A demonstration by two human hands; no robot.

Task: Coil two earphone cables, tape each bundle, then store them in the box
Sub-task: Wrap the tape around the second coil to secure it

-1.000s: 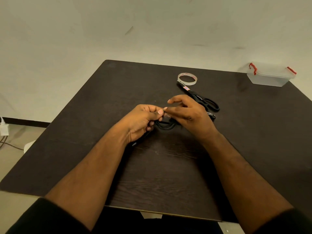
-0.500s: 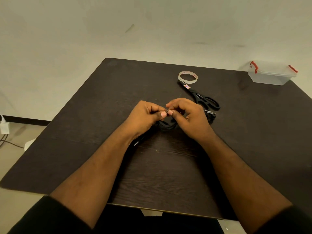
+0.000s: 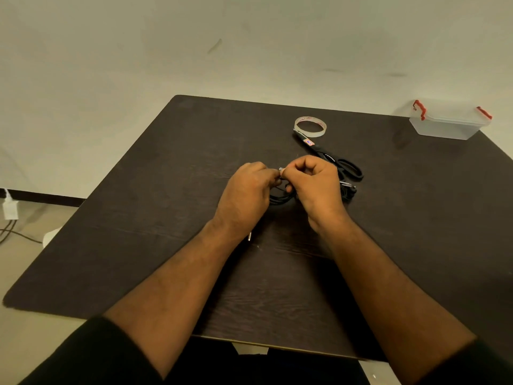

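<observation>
Both hands meet over the middle of the dark table (image 3: 166,245). My left hand (image 3: 245,190) and my right hand (image 3: 316,187) pinch a black coiled earphone cable (image 3: 279,198) between their fingertips; a small shiny bit shows where the fingers touch. A metal plug end (image 3: 249,236) sticks out below my left wrist. A second black cable bundle (image 3: 348,191) lies just right of my right hand, partly hidden. The clear tape roll (image 3: 310,126) lies farther back. A clear box with red latches (image 3: 448,122) stands closed at the far right corner.
Black-handled scissors (image 3: 337,162) lie between the tape roll and my right hand, blades pointing at the roll. A white plug and wires (image 3: 9,209) sit on the floor at the left. The table's near edge runs just above my sleeves.
My hands have drawn closer together and lifted slightly away from me; my right hand's fingers, stretched out a second ago, are now curled into a pinch against my left fingertips.
</observation>
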